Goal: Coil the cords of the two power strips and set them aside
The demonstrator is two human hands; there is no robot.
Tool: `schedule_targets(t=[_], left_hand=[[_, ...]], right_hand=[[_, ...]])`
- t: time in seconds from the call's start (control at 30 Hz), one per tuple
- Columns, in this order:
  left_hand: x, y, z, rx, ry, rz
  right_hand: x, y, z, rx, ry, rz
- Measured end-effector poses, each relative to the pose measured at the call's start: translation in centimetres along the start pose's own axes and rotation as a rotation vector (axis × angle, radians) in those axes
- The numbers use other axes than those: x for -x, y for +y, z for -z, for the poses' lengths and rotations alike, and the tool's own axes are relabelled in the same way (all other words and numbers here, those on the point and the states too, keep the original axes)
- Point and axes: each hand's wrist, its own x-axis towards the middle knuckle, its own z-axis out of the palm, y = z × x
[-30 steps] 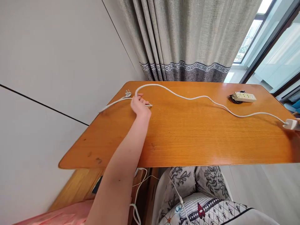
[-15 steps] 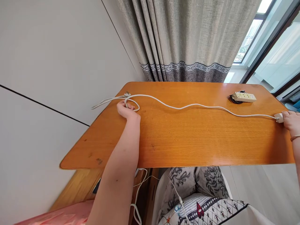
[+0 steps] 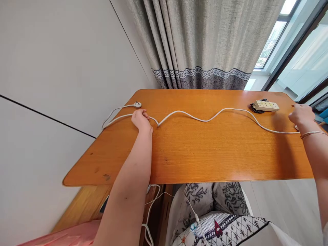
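Note:
A long white cable [image 3: 205, 120] runs in loose waves across the wooden table [image 3: 217, 153]. My left hand [image 3: 140, 118] is closed around it near the left side, palm hidden. Just beyond that hand lies the cable's plug [image 3: 137, 105], and a length of cable loops over the table's left edge. At the right end, my right hand [image 3: 302, 113] hovers above the table, thumb and forefinger apart, with nothing visible in it. Below its wrist, a small white piece at the cable's end [image 3: 297, 127] shows, mostly hidden by the arm.
A cream power strip [image 3: 267, 106] with a black cord lies near the far right corner. A grey curtain [image 3: 205, 41] hangs behind the table, and a white wall [image 3: 56, 61] borders its left. In front stands a chair with a patterned cushion [image 3: 228, 200].
My right hand has let go of the white cable end and moved up and left. The loop by my left hand has opened out, and the cable's middle now waves more.

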Motion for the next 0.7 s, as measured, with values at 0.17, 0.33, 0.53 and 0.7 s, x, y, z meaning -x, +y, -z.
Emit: schedule_targets(t=[0.17,0.33,0.53,0.7], left_hand=[[0.3,0.0,-0.3,-0.090,-0.043,-0.103],[3.3,0.9,-0.3,-0.394,-0.343,-0.575],[10.1,0.9,-2.1,-0.943,-1.102,-1.053],[11.7,-0.4,-2.8,-1.143,-1.280,-0.967]], right_hand=[[-2.2,-6.3,0.4,-0.111,-0.111,0.093],[-4.5,-10.1,-1.3,-0.114,-0.188,0.203],[-5.5,-10.7,-1.6,-0.048,-0.263,0.194],[-5.2,-10.9,1.0,-0.097,-0.210,0.167]])
